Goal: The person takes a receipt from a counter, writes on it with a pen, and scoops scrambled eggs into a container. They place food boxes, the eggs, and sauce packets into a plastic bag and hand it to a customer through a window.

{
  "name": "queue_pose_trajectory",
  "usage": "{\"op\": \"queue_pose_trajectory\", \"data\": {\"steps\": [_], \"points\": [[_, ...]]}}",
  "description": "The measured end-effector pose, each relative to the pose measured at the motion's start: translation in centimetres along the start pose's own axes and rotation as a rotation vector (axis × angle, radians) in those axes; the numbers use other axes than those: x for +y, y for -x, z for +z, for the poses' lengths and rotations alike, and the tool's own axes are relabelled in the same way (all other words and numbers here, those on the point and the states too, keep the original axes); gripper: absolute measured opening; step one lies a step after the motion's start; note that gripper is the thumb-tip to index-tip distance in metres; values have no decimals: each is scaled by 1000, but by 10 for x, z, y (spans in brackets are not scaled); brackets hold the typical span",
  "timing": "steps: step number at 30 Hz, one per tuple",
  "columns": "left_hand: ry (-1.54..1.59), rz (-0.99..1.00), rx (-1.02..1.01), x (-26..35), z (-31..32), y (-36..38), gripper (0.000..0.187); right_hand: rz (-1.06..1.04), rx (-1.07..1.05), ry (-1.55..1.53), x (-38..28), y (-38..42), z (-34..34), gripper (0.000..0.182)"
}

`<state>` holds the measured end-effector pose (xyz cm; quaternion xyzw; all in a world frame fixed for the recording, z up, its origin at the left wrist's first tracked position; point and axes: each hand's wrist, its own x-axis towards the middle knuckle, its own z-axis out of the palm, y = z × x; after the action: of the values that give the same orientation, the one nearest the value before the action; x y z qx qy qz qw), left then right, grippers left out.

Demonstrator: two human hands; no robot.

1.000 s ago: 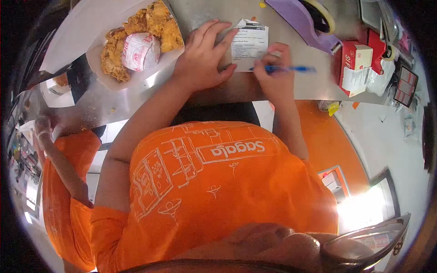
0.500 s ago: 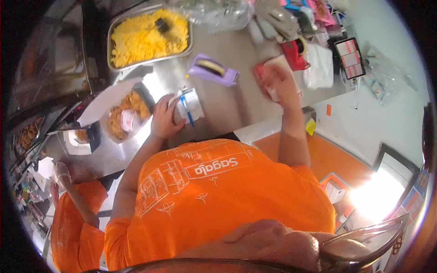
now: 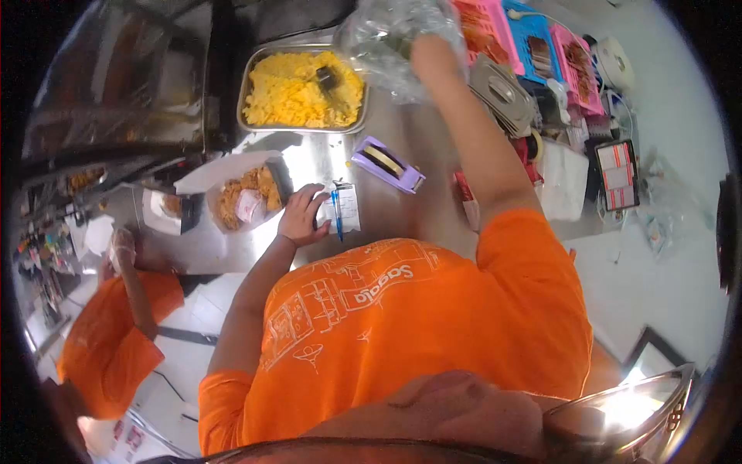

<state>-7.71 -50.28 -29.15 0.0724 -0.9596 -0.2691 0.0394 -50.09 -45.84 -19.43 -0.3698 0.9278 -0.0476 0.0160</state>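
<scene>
My left hand (image 3: 303,215) rests on the metal counter, its fingers spread against the edge of a small white paper pad (image 3: 348,210). A blue pen (image 3: 338,216) lies across that pad. My right hand (image 3: 433,60) reaches into a crumpled clear plastic bag (image 3: 371,42) at the back, and its fingers are hidden. Something dark green shows through the plastic. Between the hands stands a purple tape dispenser (image 3: 389,165). Left of the pad is an opened takeaway box (image 3: 219,172) with fried food and a small lidded cup (image 3: 250,206) inside.
A metal tray (image 3: 244,93) of yellow shredded food stands at the back. Pink and blue baskets (image 3: 533,46), grey lids (image 3: 506,97), and a red-and-white box (image 3: 466,203) crowd the right. A co-worker in orange (image 3: 112,340) works at the left beside another box (image 3: 166,210).
My right hand has left the red-and-white box and moved up and leftward into the plastic bag. My left hand stays by the pad. The whole view has shifted.
</scene>
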Motion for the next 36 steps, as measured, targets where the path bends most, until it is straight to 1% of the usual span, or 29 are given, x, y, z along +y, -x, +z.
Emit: {"op": "queue_pose_trajectory", "data": {"steps": [2, 3, 4, 5, 6, 7, 8, 9, 10, 11, 12, 13, 14, 16, 17, 18, 19, 20, 21, 22, 23, 24, 27, 30, 32, 33, 34, 36], "points": [[10, -28, -16, -9, -2, 7, 60, -61, 102, -57, 9, 20, -26, 20], [35, -7, 33, -20, 13, 11, 61, -143, 133, -253, 8, 36, -43, 19], [49, -6, 12, -22, 12, 11, 63, -225, 142, -465, 3, 55, -52, 19], [60, 14, 15, -20, 7, 12, 63, -306, -71, -683, -2, 69, -48, 19], [77, 19, 61, -26, 19, 17, 62, -375, -285, -889, -15, 80, -42, 19], [102, 82, 81, -32, 21, 15, 61, -396, -557, -1039, -44, 102, -39, 19], [122, 98, 72, -33, 23, 15, 62, -406, -822, -1167, -77, 118, -37, 18], [691, -169, -4, -52, 60, 31, 63, -316, -1057, -1197, -106, 130, -27, 20], [421, -93, -23, -42, 55, 28, 64, -206, -1276, -1207, -131, 147, -16, 22], [152, -18, -23, -32, 48, 24, 65, -124, -1319, -1310, -151, 161, 6, 27], [104, -43, 21, -22, 56, 27, 65, -26, -1339, -1419, -165, 171, 21, 32], [59, -40, 62, -23, 64, 28, 66, -85, -1242, -1330, -171, 179, 17, 35], [20, -9, 108, -26, 69, 20, 66, -123, -1121, -1234, -161, 180, 10, 38], [104, 13, 70, -12, 50, 4, 65, -494, -841, -1305, -113, 166, -34, 36], [86, -8, 36, -6, 46, 0, 63, -575, -681, -1264, -79, 149, -40, 31], [62, -44, 6, -4, 44, -3, 61, -417, -430, -1191, -39, 126, -49, 28], [56, -30, 17, -1, 42, -7, 60, -269, -191, -1113, 5, 101, -57, 29], [47, -29, 28, 0, 40, -10, 59, -104, 118, -1024, 51, 67, -49, 22], [47, -41, -4, 2, 39, -13, 59, 11, 283, -847, 99, 40, -53, 24], [44, -63, -27, 6, 40, -13, 58, 85, 390, -593, 157, 5, -39, 33], [40, -54, -34, 6, 41, -13, 58, 117, 209, -378, 207, -25, -28, 36], [26, -62, -39, 6, 42, -13, 58, 149, 28, -168, 238, -47, -21, 38], [19, -69, -52, 8, 41, -17, 59, 64, -653, 187, 244, -80, -13, 41], [-20, -67, -63, 9, 41, -19, 60, 13, -484, 304, 291, -119, 58, 37], [-21, -72, -71, 8, 41, -20, 63, 106, -206, 222, 332, -141, 63, 28], [-23, -82, -77, 9, 41, -21, 63, 147, -68, 182, 338, -146, 59, 25], [-23, -93, -84, 10, 40, -21, 63, 99, 14, 128, 340, -150, 59, 23], [-19, -105, -89, 11, 41, -21, 64, 7, 182, 25, 325, -139, 35, 21]]}}
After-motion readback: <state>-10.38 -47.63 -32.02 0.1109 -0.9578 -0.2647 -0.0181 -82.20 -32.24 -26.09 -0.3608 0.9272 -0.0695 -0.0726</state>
